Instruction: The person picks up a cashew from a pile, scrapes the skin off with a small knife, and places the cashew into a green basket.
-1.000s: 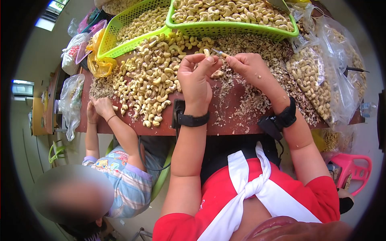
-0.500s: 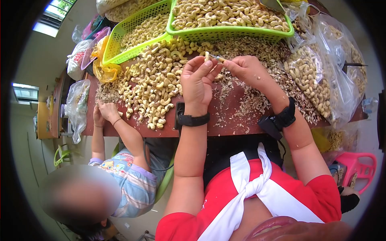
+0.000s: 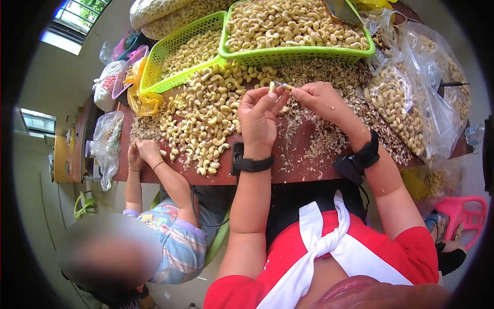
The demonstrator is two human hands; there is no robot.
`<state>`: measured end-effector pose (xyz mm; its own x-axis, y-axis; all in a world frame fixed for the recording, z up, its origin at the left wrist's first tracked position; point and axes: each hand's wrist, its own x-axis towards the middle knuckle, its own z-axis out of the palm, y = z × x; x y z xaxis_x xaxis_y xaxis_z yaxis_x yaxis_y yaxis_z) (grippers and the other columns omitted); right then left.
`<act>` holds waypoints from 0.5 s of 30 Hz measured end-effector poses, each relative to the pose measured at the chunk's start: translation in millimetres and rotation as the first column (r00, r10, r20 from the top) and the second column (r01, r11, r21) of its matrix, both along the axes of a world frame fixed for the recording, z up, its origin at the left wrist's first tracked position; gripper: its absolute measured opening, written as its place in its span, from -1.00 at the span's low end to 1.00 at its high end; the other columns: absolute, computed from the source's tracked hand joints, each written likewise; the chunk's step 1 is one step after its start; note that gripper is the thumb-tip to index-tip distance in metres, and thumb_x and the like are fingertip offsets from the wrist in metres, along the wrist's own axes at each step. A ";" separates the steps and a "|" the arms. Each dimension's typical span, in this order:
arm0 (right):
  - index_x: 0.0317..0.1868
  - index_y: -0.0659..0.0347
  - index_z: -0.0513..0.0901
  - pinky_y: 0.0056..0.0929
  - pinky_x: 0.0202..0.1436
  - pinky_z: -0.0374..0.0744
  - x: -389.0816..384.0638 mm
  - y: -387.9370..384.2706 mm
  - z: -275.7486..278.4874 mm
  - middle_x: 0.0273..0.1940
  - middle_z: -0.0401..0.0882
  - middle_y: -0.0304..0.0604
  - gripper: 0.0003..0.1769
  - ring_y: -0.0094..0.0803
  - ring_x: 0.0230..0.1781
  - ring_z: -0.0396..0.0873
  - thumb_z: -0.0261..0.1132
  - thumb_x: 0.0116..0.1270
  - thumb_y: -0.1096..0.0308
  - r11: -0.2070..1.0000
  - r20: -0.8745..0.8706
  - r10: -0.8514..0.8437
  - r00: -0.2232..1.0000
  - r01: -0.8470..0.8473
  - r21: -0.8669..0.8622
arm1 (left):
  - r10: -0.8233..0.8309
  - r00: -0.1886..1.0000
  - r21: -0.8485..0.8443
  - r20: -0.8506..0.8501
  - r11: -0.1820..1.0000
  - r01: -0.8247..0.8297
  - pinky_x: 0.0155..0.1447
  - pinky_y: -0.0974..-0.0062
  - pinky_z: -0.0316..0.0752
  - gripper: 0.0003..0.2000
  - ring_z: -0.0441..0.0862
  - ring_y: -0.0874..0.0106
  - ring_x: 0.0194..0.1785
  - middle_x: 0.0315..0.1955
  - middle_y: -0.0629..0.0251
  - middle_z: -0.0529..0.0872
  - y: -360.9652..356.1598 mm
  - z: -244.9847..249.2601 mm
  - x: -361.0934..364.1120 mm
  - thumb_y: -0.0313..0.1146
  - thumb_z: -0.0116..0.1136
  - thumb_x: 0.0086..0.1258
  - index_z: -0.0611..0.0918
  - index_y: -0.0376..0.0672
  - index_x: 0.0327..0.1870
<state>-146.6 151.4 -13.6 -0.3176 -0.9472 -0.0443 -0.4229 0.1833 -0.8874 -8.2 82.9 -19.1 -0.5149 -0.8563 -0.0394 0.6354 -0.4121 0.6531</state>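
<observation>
Steady nut (image 3: 271, 88), light knife (image 3: 284, 86)
Left hand (image 3: 259, 119) pinches the nut, right hand (image 3: 320, 100) the knife; short, shallow strokes serve best.

Left forearm (image 3: 251, 201) and right forearm (image 3: 386, 177) across the table's (image 3: 292, 167) near edge, left hand (image 3: 259, 122) palm up, thumb and fingers pinched, right hand (image 3: 320, 99) knuckles up, fingers curled, hands close together.

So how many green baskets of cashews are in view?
2: the larger basket at the upper middle, and the smaller basket just to its left. More could be hidden beyond the picture's top edge.
</observation>
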 end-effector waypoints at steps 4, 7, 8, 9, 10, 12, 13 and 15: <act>-0.67 0.33 0.45 -0.45 -0.60 0.29 -6.9 0.6 4.8 -0.76 0.31 -0.21 -0.54 -0.49 -0.72 0.24 0.06 0.16 0.08 0.999 -0.051 -0.051 0.997 0.050 -0.022 | 0.377 0.902 -0.403 0.207 0.873 -0.273 -0.24 0.54 0.55 -0.91 0.58 0.41 -0.32 -0.40 0.15 0.55 9.3 4.8 -5.0 -0.62 0.03 0.12 0.45 -0.35 -0.34; -0.68 0.32 0.43 -0.44 -0.62 0.26 -9.4 -0.8 -1.1 -0.77 0.29 -0.23 -0.53 -0.50 -0.73 0.20 0.07 0.17 0.08 0.999 -0.063 -0.035 0.997 0.034 -0.018 | 0.630 0.764 -0.714 0.144 0.600 -0.360 -0.24 0.61 0.51 -0.88 0.54 0.48 -0.33 -0.31 0.16 0.51 20.8 18.4 -5.2 -0.62 0.05 0.12 0.45 -0.36 -0.31; -0.69 0.32 0.42 -0.44 -0.63 0.23 -8.3 -0.7 -3.1 -0.78 0.26 -0.24 -0.53 -0.51 -0.74 0.18 0.07 0.17 0.08 0.997 -0.070 -0.047 0.996 0.042 -0.071 | 0.663 0.745 -0.773 0.070 0.508 -0.380 -0.24 0.62 0.49 -0.87 0.52 0.49 -0.30 -0.24 0.14 0.48 25.8 23.9 -5.8 -0.64 0.05 0.11 0.45 -0.35 -0.31; -0.69 0.32 0.42 -0.44 -0.63 0.23 -8.4 -0.4 -1.9 -0.78 0.26 -0.24 -0.53 -0.51 -0.74 0.18 0.07 0.17 0.08 0.995 -0.069 -0.050 0.996 0.044 -0.084 | 0.699 0.715 -0.841 -0.013 0.379 -0.386 -0.23 0.62 0.49 -0.85 0.51 0.48 -0.27 -0.23 0.13 0.47 28.8 28.2 -5.8 -0.66 0.05 0.10 0.45 -0.35 -0.30; -0.69 0.33 0.42 -0.44 -0.64 0.23 -8.9 0.1 -0.2 -0.79 0.25 -0.24 -0.53 -0.51 -0.74 0.18 0.07 0.17 0.08 0.997 -0.042 -0.049 0.998 0.046 -0.065 | 0.707 0.705 -0.865 -0.059 0.317 -0.390 -0.23 0.61 0.50 -0.84 0.51 0.47 -0.26 -0.23 0.12 0.47 33.1 33.6 -5.0 -0.67 0.06 0.09 0.44 -0.35 -0.30; -0.68 0.34 0.42 -0.44 -0.63 0.23 -9.4 1.3 1.2 -0.77 0.26 -0.22 -0.53 -0.50 -0.74 0.19 0.07 0.17 0.08 0.996 -0.010 -0.059 0.998 0.059 -0.063 | 0.714 0.691 -0.885 -0.113 0.244 -0.397 -0.22 0.61 0.50 -0.83 0.51 0.46 -0.25 -0.23 0.10 0.47 39.9 47.9 -4.2 -0.68 0.06 0.08 0.44 -0.35 -0.30; -0.68 0.34 0.42 -0.44 -0.63 0.23 -10.4 1.1 1.4 -0.77 0.26 -0.22 -0.53 -0.50 -0.74 0.19 0.07 0.17 0.08 0.996 -0.010 -0.052 0.999 0.051 -0.073 | 0.730 0.660 -0.903 -0.175 0.148 -0.403 -0.22 0.61 0.50 -0.82 0.51 0.46 -0.25 -0.23 0.09 0.47 42.0 55.6 -3.4 -0.69 0.06 0.07 0.43 -0.36 -0.29; -0.68 0.34 0.42 -0.43 -0.62 0.24 -12.9 0.9 0.6 -0.75 0.29 -0.20 -0.52 -0.49 -0.73 0.21 0.07 0.17 0.07 0.992 -0.102 -0.068 0.992 0.057 -0.113 | 0.747 0.620 -0.915 -0.240 0.039 -0.401 -0.22 0.61 0.50 -0.81 0.51 0.45 -0.25 -0.24 0.08 0.47 43.0 71.8 -1.4 -0.70 0.07 0.06 0.43 -0.36 -0.29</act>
<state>-159.5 152.2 -13.0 -0.3738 -0.9226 0.0955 -0.5060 0.1166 -0.8546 -9.6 125.9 52.7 0.0511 -0.4446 0.8943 0.1186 0.8918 0.4366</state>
